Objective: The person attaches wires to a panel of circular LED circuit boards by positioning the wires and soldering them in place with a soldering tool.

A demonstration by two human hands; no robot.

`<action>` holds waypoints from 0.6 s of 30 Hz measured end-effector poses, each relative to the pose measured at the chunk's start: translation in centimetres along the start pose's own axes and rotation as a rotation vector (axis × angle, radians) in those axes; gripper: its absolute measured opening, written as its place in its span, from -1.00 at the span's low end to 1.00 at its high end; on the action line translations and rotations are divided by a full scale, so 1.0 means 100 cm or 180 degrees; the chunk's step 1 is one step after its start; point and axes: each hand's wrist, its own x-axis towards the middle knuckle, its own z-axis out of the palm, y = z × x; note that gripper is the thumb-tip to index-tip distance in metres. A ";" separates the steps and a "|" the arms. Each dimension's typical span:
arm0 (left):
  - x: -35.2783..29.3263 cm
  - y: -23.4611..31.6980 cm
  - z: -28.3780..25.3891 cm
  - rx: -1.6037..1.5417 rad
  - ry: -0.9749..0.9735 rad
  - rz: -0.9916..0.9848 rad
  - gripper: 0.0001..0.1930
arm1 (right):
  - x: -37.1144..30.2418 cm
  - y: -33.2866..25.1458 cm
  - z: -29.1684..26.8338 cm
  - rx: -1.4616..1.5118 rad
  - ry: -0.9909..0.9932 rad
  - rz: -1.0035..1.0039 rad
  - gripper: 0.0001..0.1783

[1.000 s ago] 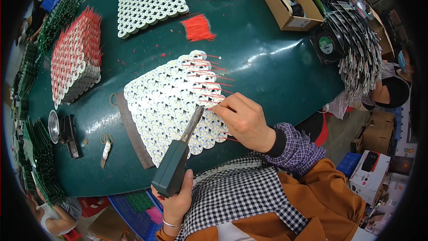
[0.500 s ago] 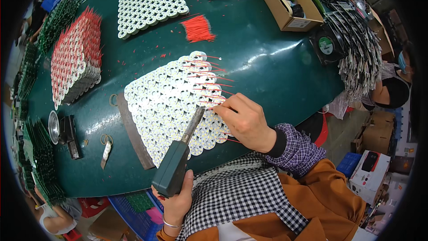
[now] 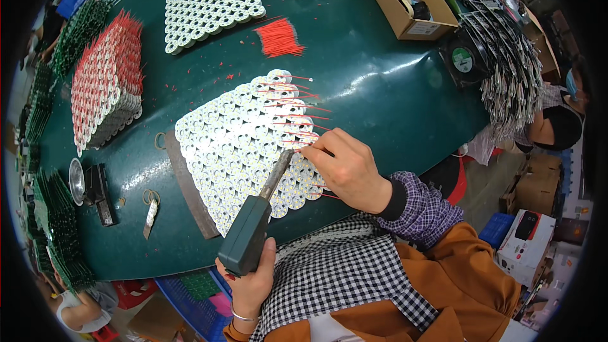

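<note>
My left hand (image 3: 252,278) is wrapped round the dark green handle of a soldering gun (image 3: 246,234). The tool's metal tip rests at the right side of a panel of round white circuit boards (image 3: 221,145), lying on the green table. Beside that tip, my right hand (image 3: 348,168) is closed in a pinch at the panel's edge. A thin red wire seems to be between its fingertips, mostly hidden by them. Several red wires (image 3: 310,109) stick out from the panel's right edge, above and below my right hand.
Farther back lie another white panel (image 3: 212,9) and a bunch of red wires (image 3: 280,38). A stack of wired panels (image 3: 107,82) stands at left, near a metal bowl (image 3: 76,180) and scissors (image 3: 151,212). A cardboard box (image 3: 405,9) and solder spool (image 3: 462,60) are at far right.
The soldering gun's tip and my right hand have shifted very slightly upward along the panel's edge. Both hands keep their grips.
</note>
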 end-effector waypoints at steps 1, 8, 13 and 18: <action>0.000 -0.007 -0.003 0.0195 -0.0109 0.0281 -0.77 | 0.000 0.000 0.000 -0.0004 0.0000 0.0006 -0.73; -0.003 -0.010 -0.007 0.0322 -0.0118 0.0371 -0.73 | -0.001 0.000 0.000 -0.0028 -0.0001 0.0005 -0.77; 0.001 0.004 0.000 0.0156 -0.0035 0.0125 -0.73 | -0.001 0.000 0.001 -0.0038 0.0026 0.0010 -0.77; 0.003 0.003 0.002 -0.0091 -0.0008 -0.0166 -0.74 | 0.001 -0.001 -0.001 -0.0044 0.0014 0.0011 -0.77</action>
